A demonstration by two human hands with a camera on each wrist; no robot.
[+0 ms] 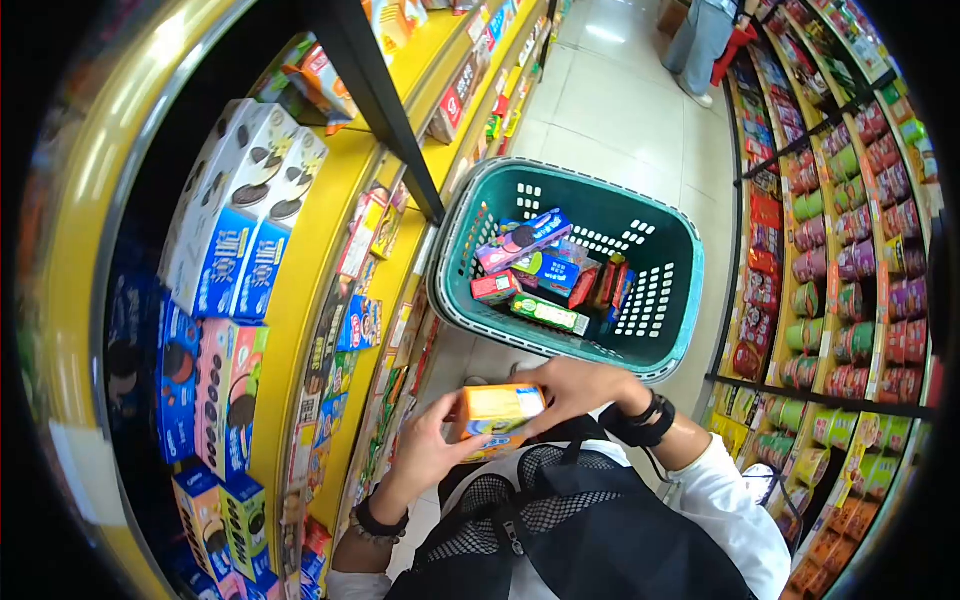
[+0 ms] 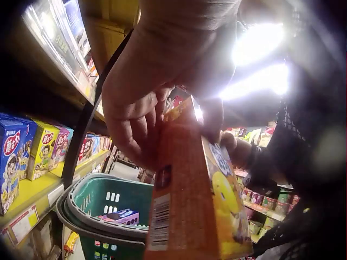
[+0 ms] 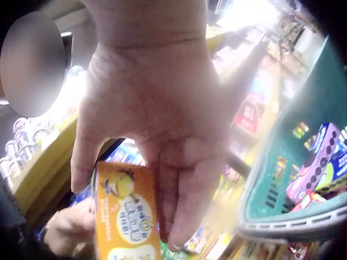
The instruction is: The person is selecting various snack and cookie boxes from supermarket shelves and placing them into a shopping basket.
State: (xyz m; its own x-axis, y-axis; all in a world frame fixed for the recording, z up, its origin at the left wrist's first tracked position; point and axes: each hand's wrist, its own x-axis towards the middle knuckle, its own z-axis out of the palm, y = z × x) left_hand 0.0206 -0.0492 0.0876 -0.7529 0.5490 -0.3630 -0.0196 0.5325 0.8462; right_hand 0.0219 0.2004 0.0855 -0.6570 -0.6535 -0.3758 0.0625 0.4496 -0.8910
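Between both hands, close in front of the body, is an orange snack box (image 1: 500, 403) with a yellow cartoon figure and a barcode on its sides. My left hand (image 1: 432, 448) grips its left side, with the thumb along the near face. From the right, my right hand (image 1: 575, 388) holds the box's other end between thumb and fingers. The right wrist view shows the orange box (image 3: 127, 211) under the right hand (image 3: 157, 103), with the left hand (image 3: 70, 230) at its far side. In the left wrist view, the left hand's fingers (image 2: 138, 122) curl at the box's upper end.
Just beyond the hands, a green shopping basket (image 1: 690, 290) on the floor holds several snack boxes (image 1: 550, 268). Yellow shelves (image 1: 275, 400) of boxed biscuits stand close on the left. Racks of cup-shaped packs (image 1: 850, 270) line the right. Up the aisle stands another person (image 1: 700, 45).
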